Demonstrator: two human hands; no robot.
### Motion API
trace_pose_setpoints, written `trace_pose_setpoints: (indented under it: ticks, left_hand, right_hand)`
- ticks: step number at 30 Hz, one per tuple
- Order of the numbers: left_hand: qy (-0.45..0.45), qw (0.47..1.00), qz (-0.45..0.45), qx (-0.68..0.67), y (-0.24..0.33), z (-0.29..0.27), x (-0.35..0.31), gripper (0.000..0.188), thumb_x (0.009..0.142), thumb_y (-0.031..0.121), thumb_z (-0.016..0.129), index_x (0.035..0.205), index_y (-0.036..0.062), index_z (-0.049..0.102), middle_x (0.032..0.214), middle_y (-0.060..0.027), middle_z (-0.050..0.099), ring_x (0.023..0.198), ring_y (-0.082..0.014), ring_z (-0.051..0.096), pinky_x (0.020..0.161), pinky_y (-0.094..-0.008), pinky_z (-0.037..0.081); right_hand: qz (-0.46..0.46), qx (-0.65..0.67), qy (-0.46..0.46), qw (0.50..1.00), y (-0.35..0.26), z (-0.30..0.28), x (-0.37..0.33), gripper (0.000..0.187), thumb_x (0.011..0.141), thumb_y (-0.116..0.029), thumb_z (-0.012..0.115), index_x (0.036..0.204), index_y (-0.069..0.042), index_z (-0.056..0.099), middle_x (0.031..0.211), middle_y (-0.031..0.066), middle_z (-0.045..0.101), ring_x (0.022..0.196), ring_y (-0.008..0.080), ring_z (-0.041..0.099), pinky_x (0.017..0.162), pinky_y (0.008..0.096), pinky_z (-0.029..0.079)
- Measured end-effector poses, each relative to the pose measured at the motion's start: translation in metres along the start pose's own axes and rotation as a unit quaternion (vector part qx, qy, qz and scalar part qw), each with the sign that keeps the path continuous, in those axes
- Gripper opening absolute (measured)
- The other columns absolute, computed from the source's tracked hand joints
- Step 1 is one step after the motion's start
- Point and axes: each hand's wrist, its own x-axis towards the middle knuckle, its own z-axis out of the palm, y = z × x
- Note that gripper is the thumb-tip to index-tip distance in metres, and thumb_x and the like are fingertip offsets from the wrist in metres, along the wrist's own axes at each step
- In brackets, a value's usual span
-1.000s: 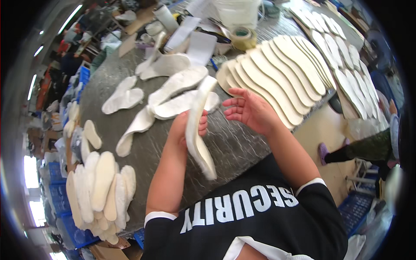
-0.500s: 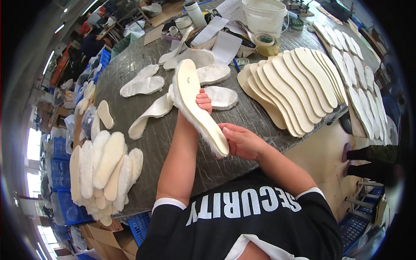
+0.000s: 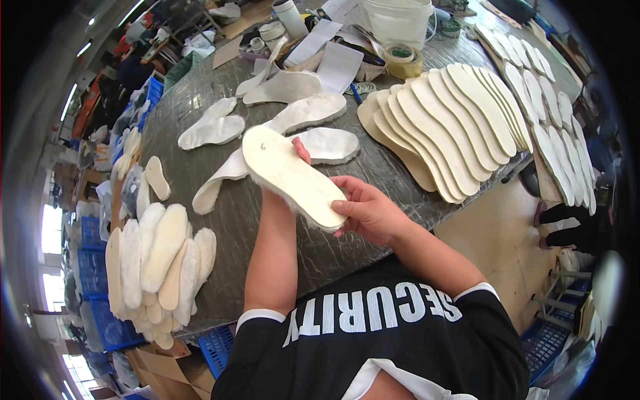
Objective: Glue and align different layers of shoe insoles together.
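Observation:
A cream insole (image 3: 293, 180) with fluffy edging is held above the table, its smooth side up. My left hand (image 3: 301, 151) wraps it from beneath, fingertips showing at its far edge and the rest hidden. My right hand (image 3: 365, 211) pinches the near right end, thumb on top. Just beyond lie white fleecy insoles: one (image 3: 328, 145) behind my left fingertips, another (image 3: 309, 112) farther off, and a curved one (image 3: 220, 181) to the left. A fanned row of cream insoles (image 3: 445, 130) lies to the right of my hands.
A pile of fleecy and plain insoles (image 3: 164, 257) sits at the table's left edge. At the back stand a white bucket (image 3: 398, 23), tape rolls (image 3: 402, 59) and a cluttered tray (image 3: 313, 57). More insoles (image 3: 543, 100) cover a board at far right. A person's legs (image 3: 567, 223) show beyond.
The insole has been lowered and tilted flatter, its far end swinging left and toward me. My right thumb now lies on top of its near end.

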Motion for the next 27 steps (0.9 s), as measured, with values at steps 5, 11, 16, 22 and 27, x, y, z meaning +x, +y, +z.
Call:
trace_pose_setpoints:
  ticks: [5, 11, 16, 22, 27]
  left_hand:
    - [-0.133, 0.968, 0.153, 0.150, 0.020, -0.037, -0.042, 0.074, 0.094, 0.061, 0.038, 0.139, 0.0019, 0.041, 0.139, -0.0242, 0.047, 0.127, -0.0419, 0.045, 0.106, -0.0561, 0.037]
    - [-0.013, 0.972, 0.224, 0.065, 0.045, -0.063, -0.116, 0.045, 0.095, 0.011, 0.045, 0.138, -0.0015, 0.041, 0.142, -0.0174, 0.046, 0.133, -0.0330, 0.042, 0.112, -0.0513, 0.032]
    - [0.169, 0.932, 0.296, 0.124, 0.016, -0.073, -0.167, 0.045, 0.092, 0.006, 0.043, 0.136, -0.0022, 0.041, 0.141, -0.0184, 0.046, 0.132, -0.0327, 0.043, 0.112, -0.0505, 0.033]
    - [0.348, 0.686, 0.449, 0.455, 0.006, -0.056, -0.188, 0.033, 0.086, -0.009, 0.050, 0.119, -0.0026, 0.049, 0.128, -0.0175, 0.052, 0.118, -0.0235, 0.051, 0.103, -0.0359, 0.041]
    - [0.026, 0.557, 0.251, 0.791, -0.026, 0.058, -0.159, 0.011, 0.085, -0.001, 0.060, 0.095, -0.0018, 0.065, 0.101, -0.0133, 0.066, 0.095, -0.0216, 0.064, 0.088, -0.0328, 0.049]
  right_hand:
    - [-0.026, -0.143, 0.022, 0.989, -0.017, -0.014, -0.003, 0.042, 0.095, -0.014, 0.058, 0.133, -0.001, 0.043, 0.104, 0.0063, 0.063, 0.086, 0.0112, 0.063, 0.068, 0.0258, 0.054]
    - [-0.153, -0.011, 0.006, 0.988, -0.001, -0.026, -0.007, 0.086, 0.067, -0.009, 0.087, 0.138, -0.005, 0.039, 0.121, 0.0117, 0.056, 0.115, 0.0198, 0.055, 0.100, 0.0348, 0.045]
    - [-0.197, -0.019, 0.016, 0.980, 0.020, -0.019, -0.011, 0.080, 0.073, 0.000, 0.079, 0.140, -0.008, 0.035, 0.132, 0.0162, 0.052, 0.121, 0.0233, 0.053, 0.105, 0.0393, 0.044]
    - [-0.187, -0.088, -0.085, 0.975, 0.012, -0.015, -0.018, 0.072, 0.079, 0.017, 0.058, 0.142, -0.008, 0.033, 0.141, 0.0155, 0.045, 0.126, 0.0247, 0.052, 0.104, 0.0385, 0.045]
    - [-0.216, -0.093, -0.179, 0.955, 0.010, -0.017, -0.027, 0.071, 0.079, 0.015, 0.063, 0.141, -0.010, 0.038, 0.138, 0.0188, 0.042, 0.123, 0.0333, 0.053, 0.096, 0.0414, 0.050]
